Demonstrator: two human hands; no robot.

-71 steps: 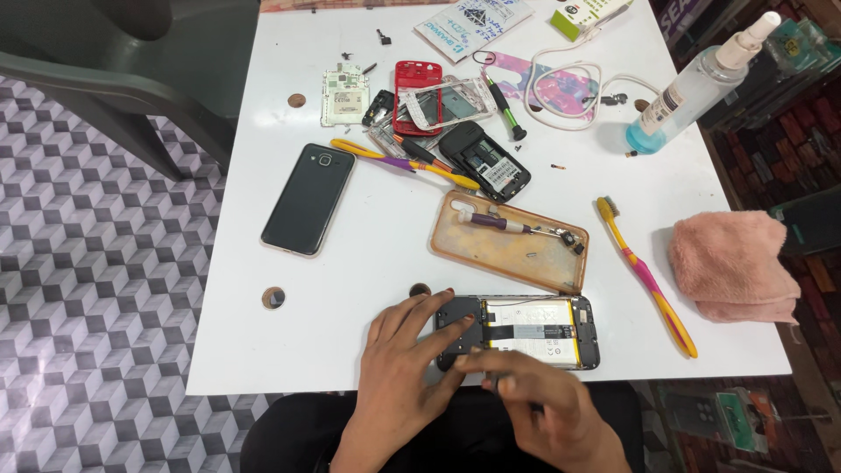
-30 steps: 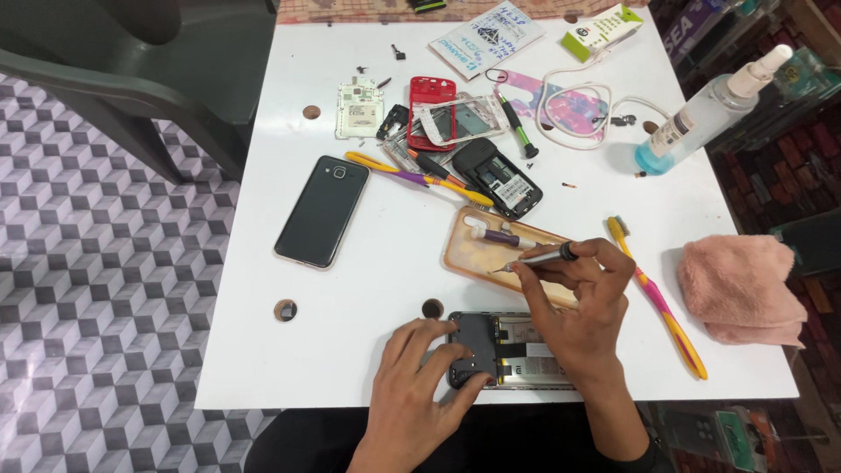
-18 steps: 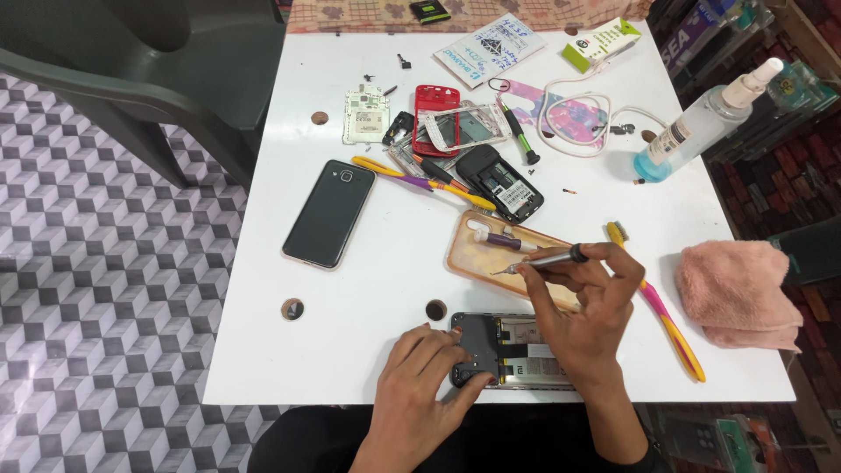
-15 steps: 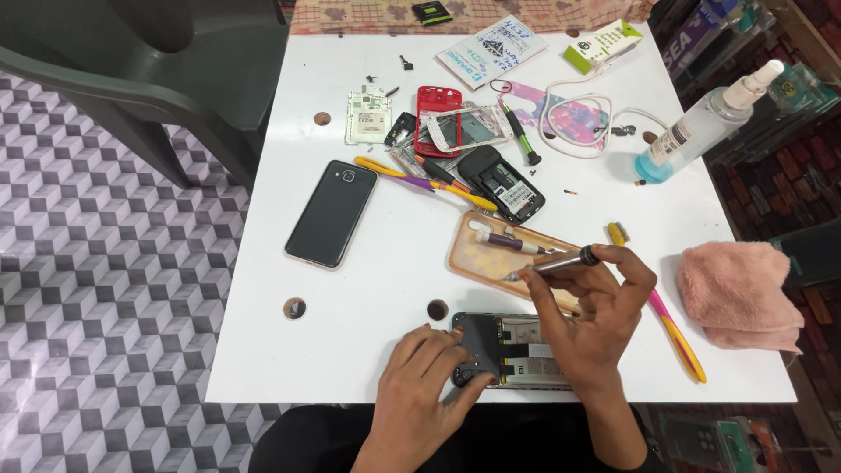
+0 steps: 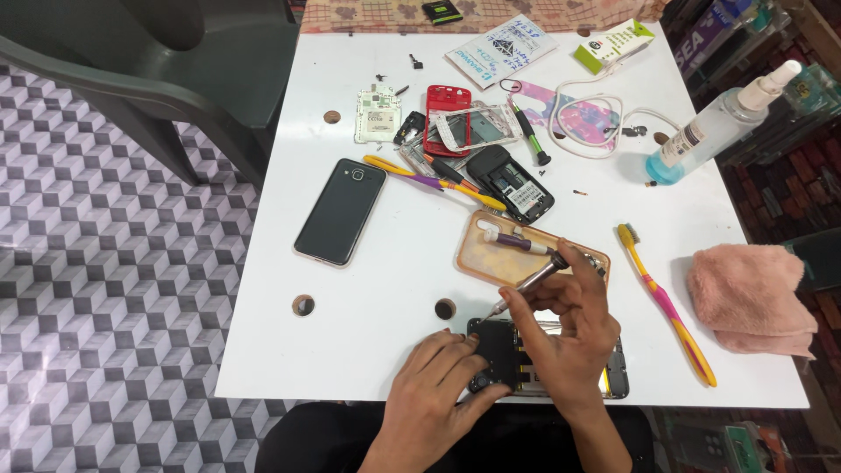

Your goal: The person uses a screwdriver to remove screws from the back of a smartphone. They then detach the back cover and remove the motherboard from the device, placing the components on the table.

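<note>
Opened phone (image 5: 526, 361): it lies flat at the near edge of the white table (image 5: 394, 289), back cover off, dark boards and metal parts showing, just under my two hands.
Left hand (image 5: 435, 391): my fingers rest spread on the phone's left end, pressing it to the table; nothing is clasped inside them.
Right hand (image 5: 569, 328): I pinch a slim screwdriver (image 5: 527, 282) between fingertips and thumb, closed snugly around its shaft, the tip slanting down to the phone's upper left corner.
In the way: my right hand covers most of the phone's middle, so I cannot tell what sits beneath it.
Just beyond: a translucent orange phone case (image 5: 499, 256) lies open side up, a small purple-handled tool (image 5: 515, 240) resting inside it.
To the left: a black smartphone (image 5: 340, 211), glossy and whole, lies back up, well apart from my hands.
Farther back: a red phone frame (image 5: 445, 123), a dark opened handset (image 5: 511, 184) and a yellow and purple tool (image 5: 434, 182) lie close together.
To the right: a yellow and pink toothbrush (image 5: 666, 302) lies beside a folded pink towel (image 5: 752, 298), soft and fuzzy.
Far right: a clear spray bottle (image 5: 718, 131) holds blue liquid.
Table surface: smooth white, with round holes (image 5: 303, 305).
</note>
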